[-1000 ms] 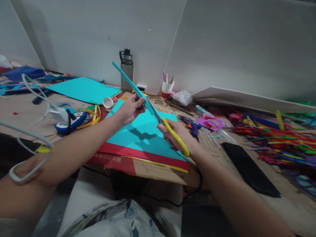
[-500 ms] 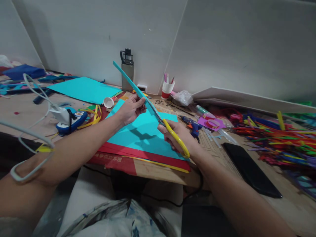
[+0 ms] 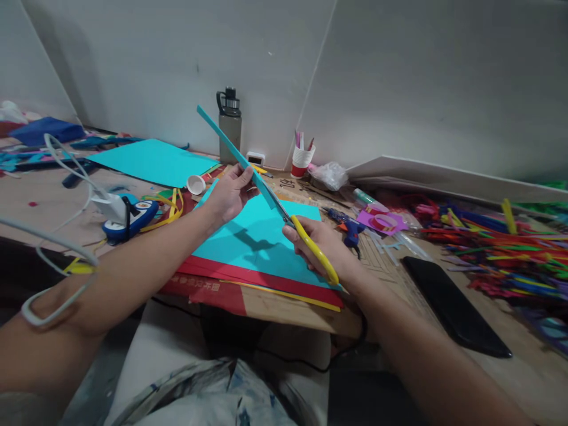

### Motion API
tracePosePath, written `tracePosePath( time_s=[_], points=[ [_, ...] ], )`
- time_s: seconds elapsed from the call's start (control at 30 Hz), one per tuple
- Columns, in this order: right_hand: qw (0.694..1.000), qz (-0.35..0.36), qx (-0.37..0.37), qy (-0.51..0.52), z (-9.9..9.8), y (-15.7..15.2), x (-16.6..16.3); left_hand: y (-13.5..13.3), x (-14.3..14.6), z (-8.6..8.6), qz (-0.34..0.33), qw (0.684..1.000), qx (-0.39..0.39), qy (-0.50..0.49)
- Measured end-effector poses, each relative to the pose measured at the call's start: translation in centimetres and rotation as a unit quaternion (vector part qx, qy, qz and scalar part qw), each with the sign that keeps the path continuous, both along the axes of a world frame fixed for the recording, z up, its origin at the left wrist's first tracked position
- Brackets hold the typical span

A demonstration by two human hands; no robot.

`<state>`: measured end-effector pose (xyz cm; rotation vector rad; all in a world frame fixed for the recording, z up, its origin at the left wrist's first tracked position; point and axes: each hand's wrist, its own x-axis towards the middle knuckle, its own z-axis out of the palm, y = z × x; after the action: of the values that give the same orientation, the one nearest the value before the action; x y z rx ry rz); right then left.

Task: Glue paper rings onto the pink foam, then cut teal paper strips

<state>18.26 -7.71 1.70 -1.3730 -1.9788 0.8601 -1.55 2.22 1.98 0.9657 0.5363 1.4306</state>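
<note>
My left hand (image 3: 229, 192) pinches a long turquoise paper strip (image 3: 222, 138) that slants up and to the left above the desk. My right hand (image 3: 320, 245) grips yellow-handled scissors (image 3: 313, 248), their blades meeting the strip's lower end near the middle. Below both hands lies a turquoise sheet (image 3: 260, 239) on top of red and yellow sheets (image 3: 248, 276).
Behind stand a grey bottle (image 3: 229, 125) and a paper cup (image 3: 302, 158) with pens. A second turquoise sheet (image 3: 151, 160) lies back left. A blue glue gun (image 3: 350, 225), a black phone (image 3: 452, 305) and a heap of coloured pipe cleaners (image 3: 488, 242) are on the right. White cable (image 3: 53, 248) crosses my left arm.
Both hands have lifted slightly and shifted a little left; the strip's top end now sits higher and further left. The grips are unchanged.
</note>
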Motion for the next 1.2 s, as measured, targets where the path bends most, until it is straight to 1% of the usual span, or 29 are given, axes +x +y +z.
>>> tracePosePath(
  time_s=[0.13,0.27,0.5,0.73,0.9,1.07,1.2],
  points=[
    [1.0,0.003,-0.017,0.017,-0.09,0.01,0.1,-0.37,0.17,0.17,-0.028,0.999,-0.028,0.029],
    [0.998,0.01,-0.043,0.051,-0.22,-0.06,0.05,-0.52,0.28,0.12,-0.045,0.998,-0.016,0.031],
    [0.998,0.01,-0.044,0.054,-0.13,-0.14,0.07,-0.8,0.27,0.39,-0.039,0.998,-0.033,0.039],
    [0.997,0.01,-0.048,0.061,-0.34,-0.06,0.05,-0.45,0.25,-0.05,-0.052,0.998,-0.014,0.033],
    [0.995,-0.007,-0.064,0.07,-0.51,-0.1,-0.22,-0.26,0.19,-0.26,-0.059,0.998,-0.001,0.026],
    [0.994,-0.015,-0.091,0.066,-0.16,-0.37,-0.38,-0.19,0.2,-0.48,-0.06,0.998,0.001,0.025],
    [0.994,-0.024,-0.088,0.054,0.03,-0.45,-0.46,-0.3,0.29,-0.4,-0.051,0.998,0.002,0.025]
  ],
)
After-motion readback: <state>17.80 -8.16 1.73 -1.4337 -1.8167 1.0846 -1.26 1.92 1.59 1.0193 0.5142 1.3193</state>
